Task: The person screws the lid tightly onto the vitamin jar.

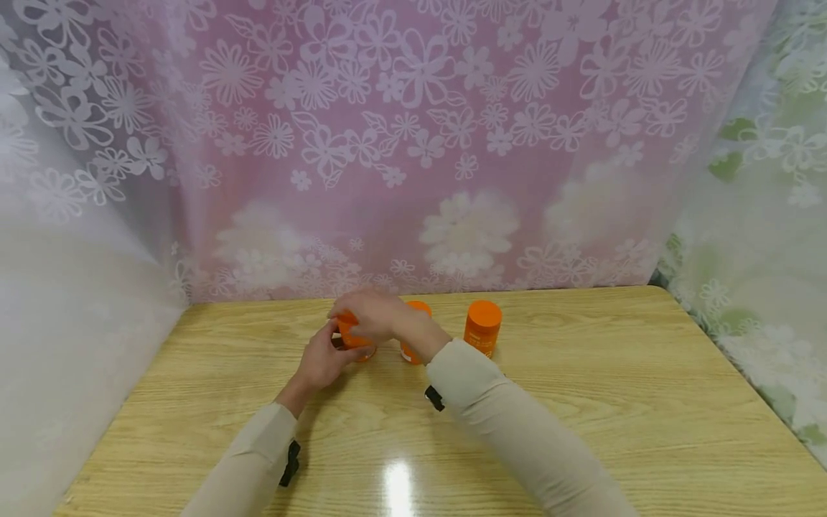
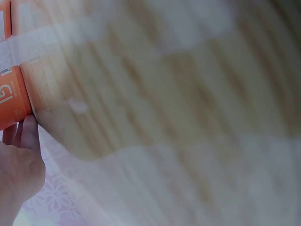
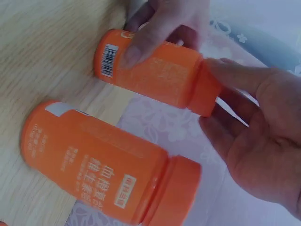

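The leftmost of three orange screw-cap bottles (image 1: 353, 340) stands upright on the wood-grain table (image 1: 581, 402). My left hand (image 1: 321, 362) grips its body low down, the thumb lying over the side near the barcode in the right wrist view. Around its orange cap (image 3: 205, 92) the thumb and fingers of my right hand (image 3: 270, 127) are curled, from above. The cap is on the bottle. In the left wrist view, the left hand (image 2: 21, 165) touches the bottle (image 2: 13, 96) by its base; most of the fingers are hidden behind it.
A second orange bottle (image 3: 94, 160) stands just right of the held one, partly behind the right forearm in the head view. Farther right is a third orange bottle (image 1: 482, 327). A pink flowered curtain (image 1: 413, 143) hangs behind the table's back edge.
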Demonstrator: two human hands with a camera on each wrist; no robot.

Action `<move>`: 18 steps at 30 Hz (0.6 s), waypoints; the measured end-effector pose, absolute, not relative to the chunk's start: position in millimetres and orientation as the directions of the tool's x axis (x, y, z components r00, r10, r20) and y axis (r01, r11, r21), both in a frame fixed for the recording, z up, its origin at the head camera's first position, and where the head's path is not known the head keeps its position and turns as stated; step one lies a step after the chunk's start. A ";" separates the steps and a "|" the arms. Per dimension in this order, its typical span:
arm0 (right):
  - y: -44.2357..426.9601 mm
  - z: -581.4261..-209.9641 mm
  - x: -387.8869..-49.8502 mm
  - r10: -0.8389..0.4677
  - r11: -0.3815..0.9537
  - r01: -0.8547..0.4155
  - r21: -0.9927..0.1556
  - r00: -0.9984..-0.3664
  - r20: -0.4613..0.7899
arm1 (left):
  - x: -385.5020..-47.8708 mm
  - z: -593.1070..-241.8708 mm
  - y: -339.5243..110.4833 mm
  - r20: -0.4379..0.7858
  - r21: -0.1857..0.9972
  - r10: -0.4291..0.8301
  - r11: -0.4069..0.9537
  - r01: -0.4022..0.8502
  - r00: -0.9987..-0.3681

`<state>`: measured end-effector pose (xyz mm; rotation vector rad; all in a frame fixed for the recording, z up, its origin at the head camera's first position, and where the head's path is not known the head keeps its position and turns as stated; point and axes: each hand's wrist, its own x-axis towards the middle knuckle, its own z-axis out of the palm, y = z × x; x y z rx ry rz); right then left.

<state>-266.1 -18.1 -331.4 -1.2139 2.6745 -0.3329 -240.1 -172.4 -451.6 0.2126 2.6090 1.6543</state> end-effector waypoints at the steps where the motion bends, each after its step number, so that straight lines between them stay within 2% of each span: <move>1: -17.9 -331.8 -267.2 -0.766 0.632 -0.726 -0.272 -0.638 -0.078 | -240.0 -452.0 -172.3 0.032 0.902 0.135 0.422 0.087 -0.990; 5: -20.7 -333.6 -266.5 -0.735 0.667 -0.703 -0.248 -0.675 -0.061 | -240.2 -453.5 -171.9 0.028 0.903 0.138 0.422 0.084 -0.990; 13: -38.4 -344.8 -250.2 -0.522 0.848 -0.526 -0.071 -0.850 0.068 | -240.6 -454.1 -172.8 0.042 0.886 0.141 0.453 0.102 -0.989; 18: -45.8 -353.3 -244.3 -0.427 0.901 -0.432 -0.036 -0.899 0.100 | -241.2 -454.2 -174.6 0.042 0.864 0.136 0.493 0.105 -0.990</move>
